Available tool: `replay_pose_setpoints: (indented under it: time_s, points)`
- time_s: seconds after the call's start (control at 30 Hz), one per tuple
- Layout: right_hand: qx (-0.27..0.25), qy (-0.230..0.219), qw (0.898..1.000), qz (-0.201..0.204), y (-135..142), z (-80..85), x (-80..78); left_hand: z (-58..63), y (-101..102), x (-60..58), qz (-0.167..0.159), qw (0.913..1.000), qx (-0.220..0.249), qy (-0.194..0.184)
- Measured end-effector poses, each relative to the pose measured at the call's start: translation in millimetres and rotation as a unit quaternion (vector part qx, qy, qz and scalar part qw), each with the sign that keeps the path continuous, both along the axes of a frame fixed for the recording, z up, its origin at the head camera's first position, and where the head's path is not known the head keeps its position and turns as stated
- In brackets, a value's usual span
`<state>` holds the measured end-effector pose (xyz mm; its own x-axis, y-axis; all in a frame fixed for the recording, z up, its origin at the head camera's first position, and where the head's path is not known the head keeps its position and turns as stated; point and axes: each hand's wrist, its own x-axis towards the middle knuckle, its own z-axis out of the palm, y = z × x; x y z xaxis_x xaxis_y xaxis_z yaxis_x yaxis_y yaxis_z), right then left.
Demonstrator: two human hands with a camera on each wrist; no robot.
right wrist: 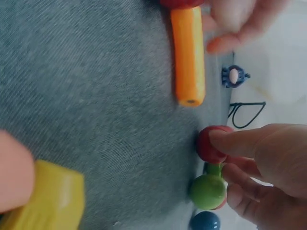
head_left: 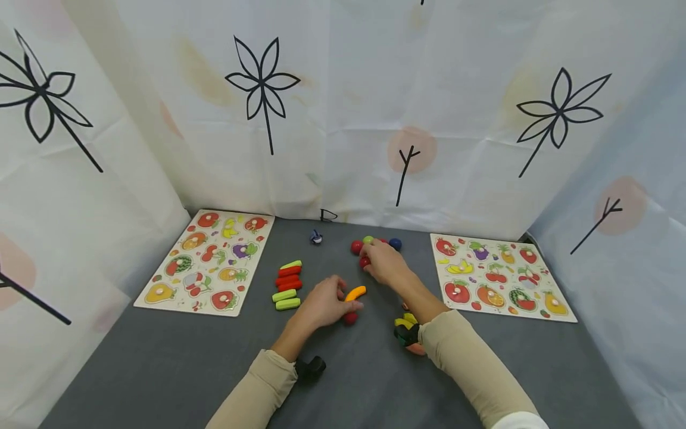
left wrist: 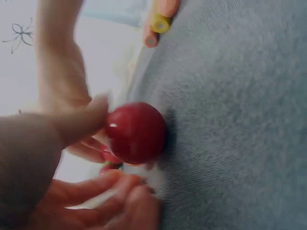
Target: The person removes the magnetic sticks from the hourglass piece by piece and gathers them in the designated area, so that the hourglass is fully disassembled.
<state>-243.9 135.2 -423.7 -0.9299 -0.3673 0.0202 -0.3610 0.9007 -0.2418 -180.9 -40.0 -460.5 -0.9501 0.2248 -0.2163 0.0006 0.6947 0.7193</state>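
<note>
My left hand [head_left: 324,302] is beside a red ball [left wrist: 136,134] and an orange stick-shaped piece [right wrist: 189,57] that lies against it. Its thumb is at the ball's side, while the loosely bent fingers [left wrist: 136,203] stay apart from the ball. Farther back, my right hand [head_left: 384,262] pinches another red ball [right wrist: 211,143] between thumb and fingers, close to the grey cloth. Around that hand sit a green ball [right wrist: 207,191], a blue ball [head_left: 395,244] and a further red ball [head_left: 356,246].
Red and light green pieces [head_left: 289,283] lie in a column left of my left hand. Yellow pieces [head_left: 406,320] lie below my right forearm. Fruit puzzle boards [head_left: 236,310] stand at both sides. A small blue figurine [head_left: 316,237] is near the back curtain [head_left: 354,179].
</note>
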Motion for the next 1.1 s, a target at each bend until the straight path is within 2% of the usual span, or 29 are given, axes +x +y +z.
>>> replay_pose_setpoints:
  time_s: [0.1,0.2,0.3,0.43,0.5,0.6,0.7,0.87,0.97,1.1]
  points:
    - [-0.009,0.02,1.0,0.014,2,-3.2,3.3,1.4,-5,8.5,-0.024,0.9994,-0.019,-0.015]
    - [-0.025,0.028,0.998,0.042,3,0.3,11.0,1.3,-7,12.9,-0.026,0.9995,-0.011,-0.018]
    - [-0.028,-0.021,0.995,0.09,2,6.7,22.3,1.0,-9,14.1,-0.013,0.9998,0.001,-0.015]
    - [-0.012,-0.107,0.984,0.14,-2,8.6,37.1,0.6,-11,13.9,-0.014,0.9999,0.006,0.007]
    - [-0.002,-0.111,0.981,0.156,-4,5.4,42.1,0.6,-11,13.9,-0.02,0.9996,0.003,0.017]
    - [0.006,-0.087,0.982,0.17,-5,-1.7,46.8,1.1,-11,14.6,-0.028,0.9992,-0.001,0.028]
    - [0.025,-0.06,0.986,0.152,-4,-6.0,49.0,2.5,-10,15.3,-0.036,0.9986,-0.006,0.038]
    - [0.048,-0.008,0.997,0.06,0,2.3,50.4,7.5,-13,15.5,-0.041,0.9979,0.015,0.048]
    - [0.017,0.002,1.0,0.022,12,15.0,53.4,11.3,-14,10.0,-0.016,0.997,0.035,0.067]
    - [-0.026,-0.023,0.999,-0.009,33,23.2,62.3,12.4,-13,-2.3,0.028,0.9935,0.05,0.098]
